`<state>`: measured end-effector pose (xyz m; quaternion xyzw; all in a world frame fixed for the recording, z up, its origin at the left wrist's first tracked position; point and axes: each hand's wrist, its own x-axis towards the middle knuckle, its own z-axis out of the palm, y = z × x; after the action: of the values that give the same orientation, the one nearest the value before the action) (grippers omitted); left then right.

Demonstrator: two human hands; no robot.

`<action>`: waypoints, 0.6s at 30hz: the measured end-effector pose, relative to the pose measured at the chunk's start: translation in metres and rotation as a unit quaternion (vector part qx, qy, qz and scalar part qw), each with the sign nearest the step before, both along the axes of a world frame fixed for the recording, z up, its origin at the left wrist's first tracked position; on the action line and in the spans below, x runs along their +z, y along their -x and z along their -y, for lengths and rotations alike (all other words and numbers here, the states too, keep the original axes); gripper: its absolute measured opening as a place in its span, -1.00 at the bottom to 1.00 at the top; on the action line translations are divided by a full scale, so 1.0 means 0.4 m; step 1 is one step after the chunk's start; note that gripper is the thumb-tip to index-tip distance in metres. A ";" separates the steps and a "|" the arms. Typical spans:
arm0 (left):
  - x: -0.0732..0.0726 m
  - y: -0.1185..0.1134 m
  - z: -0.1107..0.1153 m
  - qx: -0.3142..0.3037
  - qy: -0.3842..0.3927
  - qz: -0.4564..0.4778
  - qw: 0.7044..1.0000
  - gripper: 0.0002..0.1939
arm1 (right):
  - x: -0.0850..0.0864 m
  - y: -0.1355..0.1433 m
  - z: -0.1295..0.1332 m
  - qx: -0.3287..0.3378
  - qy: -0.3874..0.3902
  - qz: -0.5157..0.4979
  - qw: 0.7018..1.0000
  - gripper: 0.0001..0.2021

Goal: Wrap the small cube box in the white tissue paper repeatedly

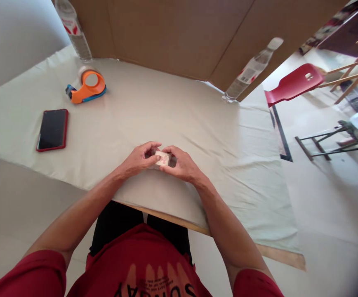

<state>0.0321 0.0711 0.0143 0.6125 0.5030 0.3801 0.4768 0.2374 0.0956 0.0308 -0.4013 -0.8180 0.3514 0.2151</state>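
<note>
Between my two hands is a small clear-looking box with a white top and faint red print (163, 158); it could be a pack of cards, but the kind is not certain. My left hand (142, 158) grips its left end, the thumb lying over the white face. On the other end, my right hand (181, 164) curls its fingers and thumb around the right side. The box is close to the table's front edge, at or just above the cloth. Its underside and part of its sides are hidden by my fingers.
An orange and blue tape dispenser (88, 87) and a phone in a red case (52, 130) lie to the left on the cloth-covered table (129, 111). Plastic bottles (74, 33) (250, 72) stand by a cardboard wall (173, 33). A red chair (296, 84) is off to the right.
</note>
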 end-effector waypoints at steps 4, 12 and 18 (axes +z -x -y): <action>0.008 0.002 -0.001 -0.005 0.006 -0.004 1.000 -0.44 | 0.000 0.000 -0.001 -0.005 0.004 0.000 1.000 -0.62; 0.005 0.002 -0.002 -0.008 -0.004 -0.009 1.000 -0.44 | -0.008 -0.007 -0.009 0.001 0.005 -0.003 1.000 -0.60; 0.000 0.009 -0.004 -0.002 0.006 0.031 0.999 -0.40 | -0.014 -0.035 -0.024 0.028 0.013 -0.065 0.997 -0.20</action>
<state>0.0283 0.0727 0.0141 0.5983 0.4892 0.3947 0.4969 0.2513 0.1051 0.0252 -0.3578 -0.8083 0.3935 0.2525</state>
